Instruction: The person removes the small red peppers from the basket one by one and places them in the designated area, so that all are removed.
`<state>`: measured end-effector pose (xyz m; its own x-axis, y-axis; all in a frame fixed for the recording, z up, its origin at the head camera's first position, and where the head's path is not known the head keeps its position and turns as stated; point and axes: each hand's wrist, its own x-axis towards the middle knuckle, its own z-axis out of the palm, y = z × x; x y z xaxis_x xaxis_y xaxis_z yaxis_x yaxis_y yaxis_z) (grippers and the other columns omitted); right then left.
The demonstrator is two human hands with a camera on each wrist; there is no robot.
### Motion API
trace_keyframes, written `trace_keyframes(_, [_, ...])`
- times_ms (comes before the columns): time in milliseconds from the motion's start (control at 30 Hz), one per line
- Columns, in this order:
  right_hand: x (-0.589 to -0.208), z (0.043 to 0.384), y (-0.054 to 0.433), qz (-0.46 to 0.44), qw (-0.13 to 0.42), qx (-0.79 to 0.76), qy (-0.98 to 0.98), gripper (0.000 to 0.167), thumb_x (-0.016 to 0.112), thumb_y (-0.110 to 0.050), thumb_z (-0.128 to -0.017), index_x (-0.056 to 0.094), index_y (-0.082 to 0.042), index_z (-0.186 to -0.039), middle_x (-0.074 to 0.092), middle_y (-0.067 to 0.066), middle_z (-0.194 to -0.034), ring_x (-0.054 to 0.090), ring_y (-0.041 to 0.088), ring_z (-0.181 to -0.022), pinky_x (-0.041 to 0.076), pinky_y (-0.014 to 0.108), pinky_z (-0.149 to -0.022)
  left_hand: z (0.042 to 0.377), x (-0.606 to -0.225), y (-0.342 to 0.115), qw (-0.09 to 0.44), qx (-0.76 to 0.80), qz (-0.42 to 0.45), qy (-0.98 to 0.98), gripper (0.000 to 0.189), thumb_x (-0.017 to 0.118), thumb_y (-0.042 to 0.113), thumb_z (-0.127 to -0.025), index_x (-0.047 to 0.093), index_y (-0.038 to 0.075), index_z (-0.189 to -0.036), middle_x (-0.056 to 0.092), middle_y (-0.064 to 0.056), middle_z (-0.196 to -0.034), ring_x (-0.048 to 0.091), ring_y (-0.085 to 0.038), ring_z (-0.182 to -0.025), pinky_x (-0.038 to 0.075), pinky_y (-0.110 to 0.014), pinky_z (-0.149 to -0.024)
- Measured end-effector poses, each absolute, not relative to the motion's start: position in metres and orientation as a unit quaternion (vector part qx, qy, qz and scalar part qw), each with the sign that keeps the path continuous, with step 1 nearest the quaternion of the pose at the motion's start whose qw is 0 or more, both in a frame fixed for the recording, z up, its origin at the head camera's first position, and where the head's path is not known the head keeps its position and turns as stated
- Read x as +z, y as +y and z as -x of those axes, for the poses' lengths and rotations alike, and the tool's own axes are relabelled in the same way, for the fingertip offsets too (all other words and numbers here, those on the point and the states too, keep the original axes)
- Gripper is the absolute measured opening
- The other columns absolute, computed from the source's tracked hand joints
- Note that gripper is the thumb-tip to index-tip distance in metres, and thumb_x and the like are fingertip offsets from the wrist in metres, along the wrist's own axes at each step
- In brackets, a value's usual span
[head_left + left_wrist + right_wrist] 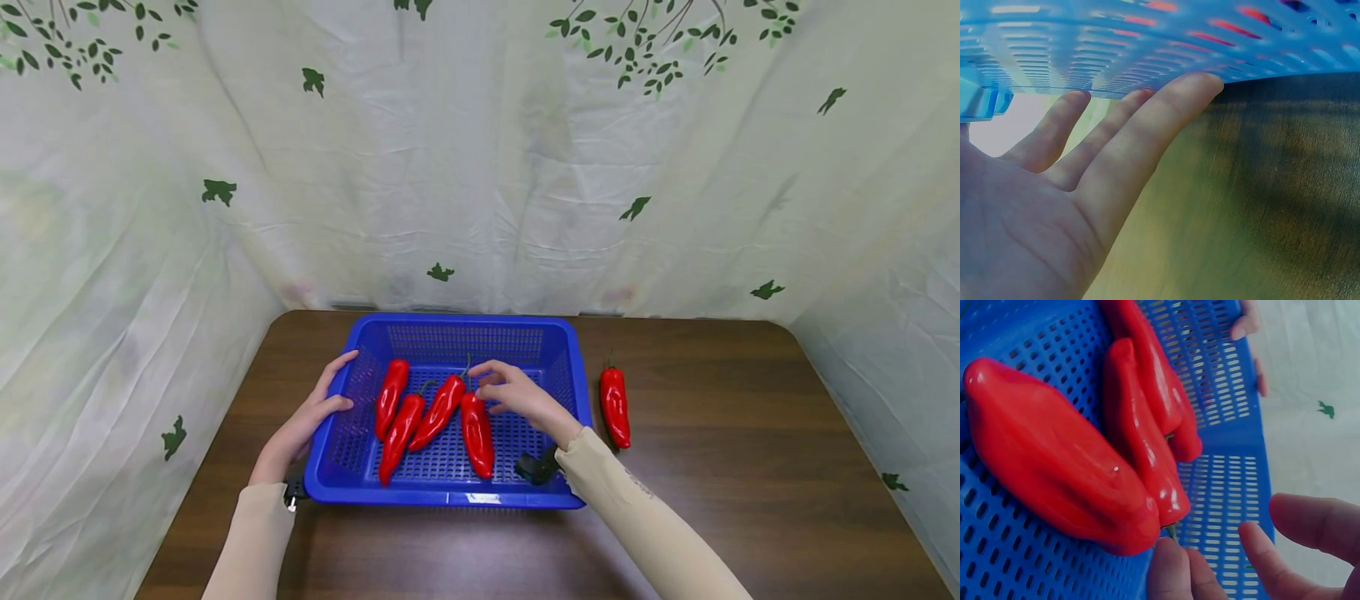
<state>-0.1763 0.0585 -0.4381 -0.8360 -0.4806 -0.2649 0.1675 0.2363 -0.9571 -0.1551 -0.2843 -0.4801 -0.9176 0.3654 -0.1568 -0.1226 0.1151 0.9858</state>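
Observation:
My left hand (303, 421) lies along the left side of a blue plastic basket (457, 504), its fingers straight against the outside wall. In the left wrist view the fingertips (1204, 84) touch the slotted wall. My right hand (525, 400) is inside the basket, pinching the stem end of a red pepper (477, 437). In the right wrist view two digits meet at that pepper (1060, 462), hiding its stem; the other fingers (1310, 519) spread apart. Three more red peppers (441, 412) lie to its left in the basket.
Another red pepper (615, 408) lies on the brown wooden table (720, 467), right of the basket and beyond my right forearm. A pale curtain (495, 183) with leaf prints stands behind the table and along both sides.

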Motion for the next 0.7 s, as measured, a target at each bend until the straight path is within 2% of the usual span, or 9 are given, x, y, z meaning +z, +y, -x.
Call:
trace_keyframes(233, [-0.442, 0.18, 0.049, 0.093, 0.28, -0.572, 0.766, 0.039, 0.058, -0.002, -0.088, 0.054, 0.002, -0.127, 0.048, 0.027, -0.126, 0.056, 0.035, -0.104, 0.049, 0.052, -0.087, 0.155, -0.482, -0.285, 0.182, 0.667, -0.083, 0.718, 0.071, 0.04, 0.005, -0.093, 0.01, 0.032, -0.151, 0.004, -0.022, -0.151, 0.027, -0.054, -0.126, 0.046, -0.054, -0.088])
trace_keyframes(467, [-0.451, 0.181, 0.044, 0.075, 0.291, -0.552, 0.777, 0.039, 0.062, -0.001, -0.082, 0.06, -0.001, -0.121, 0.053, 0.021, -0.121, 0.057, 0.028, -0.094, 0.049, 0.05, -0.084, 0.154, -0.48, -0.283, 0.187, 0.665, -0.082, 0.719, 0.071, 0.04, 0.007, -0.093, 0.009, 0.033, -0.151, 0.002, -0.022, -0.151, 0.026, -0.056, -0.126, 0.046, -0.058, -0.087])
trace_keyframes(700, [-0.456, 0.179, 0.042, 0.087, 0.305, -0.531, 0.786, 0.04, 0.062, -0.003, -0.082, 0.061, -0.004, -0.122, 0.051, 0.019, -0.127, 0.054, 0.028, -0.101, 0.049, 0.05, -0.084, 0.155, -0.481, -0.284, 0.182, 0.663, -0.08, 0.721, 0.07, 0.041, 0.007, -0.093, 0.01, 0.033, -0.151, 0.002, -0.022, -0.151, 0.026, -0.057, -0.126, 0.045, -0.059, -0.087])
